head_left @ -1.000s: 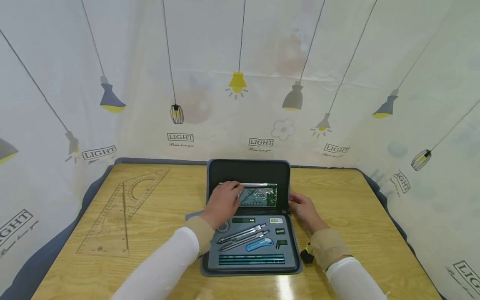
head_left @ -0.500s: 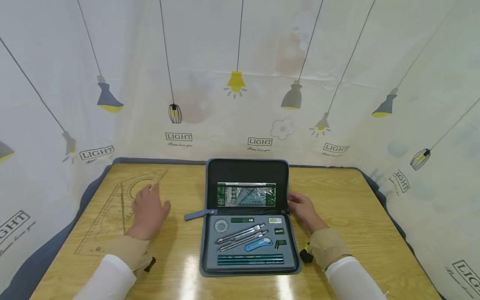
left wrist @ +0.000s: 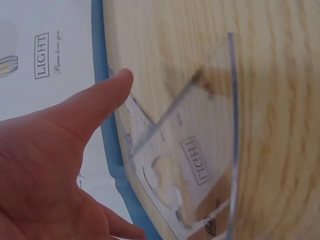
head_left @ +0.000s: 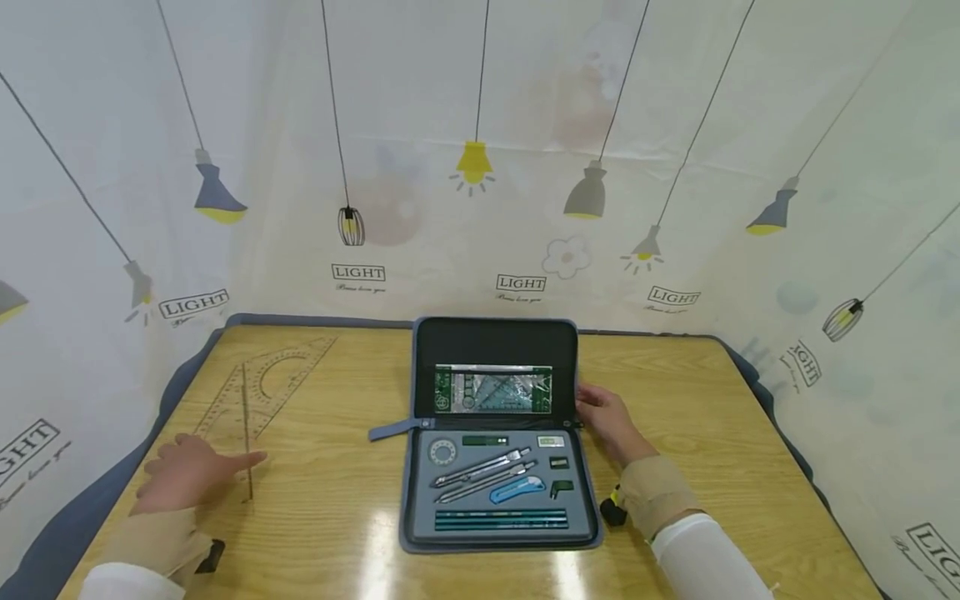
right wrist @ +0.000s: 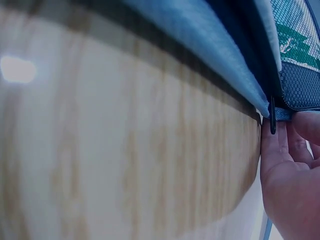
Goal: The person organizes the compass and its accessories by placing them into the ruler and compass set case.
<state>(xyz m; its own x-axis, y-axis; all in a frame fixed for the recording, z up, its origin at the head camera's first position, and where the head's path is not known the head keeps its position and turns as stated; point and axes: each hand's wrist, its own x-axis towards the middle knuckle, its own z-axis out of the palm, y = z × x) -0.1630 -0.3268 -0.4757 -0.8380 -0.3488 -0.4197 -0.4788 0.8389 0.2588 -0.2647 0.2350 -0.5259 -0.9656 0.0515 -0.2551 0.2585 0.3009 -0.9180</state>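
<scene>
Two set squares lie left of the case; my empty left hand spread over the nearer, I'd best pinch its edge, my right hand gripping the case's side.

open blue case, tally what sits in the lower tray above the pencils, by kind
Compass-type metal tools: 2
Blue cutter: 1
White eraser: 1
Sharpener: 1
Round disc: 1
Narrow green box: 1
Small green piece: 1
Total in the case tray, pencils aside: 8
</scene>
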